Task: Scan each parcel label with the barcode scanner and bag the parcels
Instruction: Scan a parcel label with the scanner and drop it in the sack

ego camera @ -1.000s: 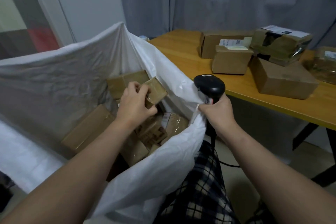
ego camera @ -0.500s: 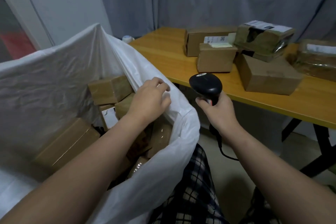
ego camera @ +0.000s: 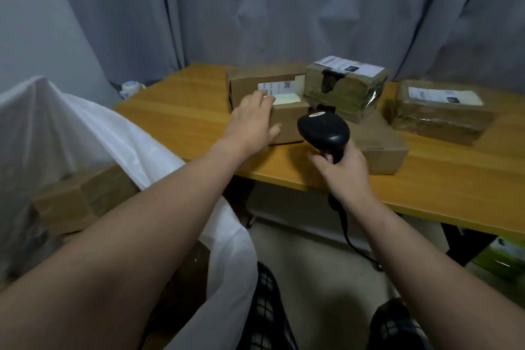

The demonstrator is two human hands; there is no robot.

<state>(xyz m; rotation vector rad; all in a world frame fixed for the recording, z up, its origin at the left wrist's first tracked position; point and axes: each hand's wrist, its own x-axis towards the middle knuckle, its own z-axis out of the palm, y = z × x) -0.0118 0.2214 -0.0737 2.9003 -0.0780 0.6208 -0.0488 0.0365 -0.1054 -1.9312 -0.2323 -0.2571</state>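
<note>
Presently the left hand [ego camera: 252, 119] is gripping the small parcel [ego camera: 288, 125] by top and front, just left of the barcode scanner [ego camera: 322, 129] the right hand [ego camera: 345, 170] is clutching, and its fingers [ego camera: 262, 98] are probably risking a failed scan by covering the label [ego camera: 287, 99].

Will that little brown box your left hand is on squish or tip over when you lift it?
Probably not squish: the box is cardboard with straight, sharp edges, so it looks stiff. It's likely light, since the left hand alone wraps its end. It sits flat on the table, so it shouldn't roll; it might slide.
</note>
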